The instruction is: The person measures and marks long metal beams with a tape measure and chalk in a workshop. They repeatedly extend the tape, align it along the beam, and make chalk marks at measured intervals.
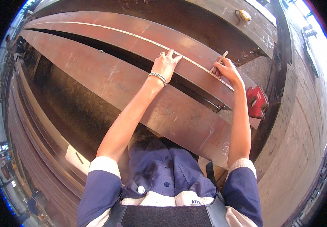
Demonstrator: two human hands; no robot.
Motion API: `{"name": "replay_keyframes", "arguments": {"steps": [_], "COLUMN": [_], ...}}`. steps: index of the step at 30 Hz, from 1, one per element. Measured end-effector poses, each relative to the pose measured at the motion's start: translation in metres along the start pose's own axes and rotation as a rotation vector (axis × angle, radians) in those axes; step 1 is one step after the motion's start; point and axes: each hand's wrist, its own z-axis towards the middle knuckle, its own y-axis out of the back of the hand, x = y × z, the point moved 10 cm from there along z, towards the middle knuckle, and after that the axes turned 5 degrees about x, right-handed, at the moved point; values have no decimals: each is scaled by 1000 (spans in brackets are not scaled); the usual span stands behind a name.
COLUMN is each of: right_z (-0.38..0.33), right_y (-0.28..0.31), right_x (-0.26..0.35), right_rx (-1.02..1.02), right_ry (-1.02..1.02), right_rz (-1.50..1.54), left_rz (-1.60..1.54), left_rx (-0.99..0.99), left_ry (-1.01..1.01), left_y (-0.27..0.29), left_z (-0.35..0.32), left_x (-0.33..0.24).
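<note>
A pale measuring tape blade [137,36] runs lengthwise along a reddish-brown steel beam [182,41], from the far left to near its right end. My left hand [165,66], with a chain bracelet at the wrist, rests on the beam, fingers spread and touching the blade's edge. In my right hand [228,72] a pale, chalk-like marking stick [222,56] is pinched between fingers and thumb, its lower end beside the blade. Just right of that hand, a red magnetic welding square [258,101] stands at the beam's end.
A second steel beam [186,121] with chalk marks lies nearer me, a dark gap between the two. On the beam behind sits a yellow tape measure case [243,15]. Stacked long steel [31,132] fills the left side. Another person [16,43] is at the far left end.
</note>
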Motion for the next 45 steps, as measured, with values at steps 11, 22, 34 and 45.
{"name": "replay_keyframes", "arguments": {"steps": [11, 22, 34, 45], "right_z": [-2, -18, -3, 9], "right_y": [7, 48, 7, -1], "right_x": [-3, -20, -2, -2], "right_rx": [-56, -1, -33, -93], "right_ry": [-95, -248, -139, -103], "right_rz": [0, -225, -37, -37], "left_rz": [-2, 18, 12, -9], "left_rx": [-9, 20, 42, 22], "left_ry": [-14, -5, 0, -10], "left_y": [0, -4, -4, -6], "left_z": [1, 2, 2, 3], "left_x": [0, 2, 1, 3]}}
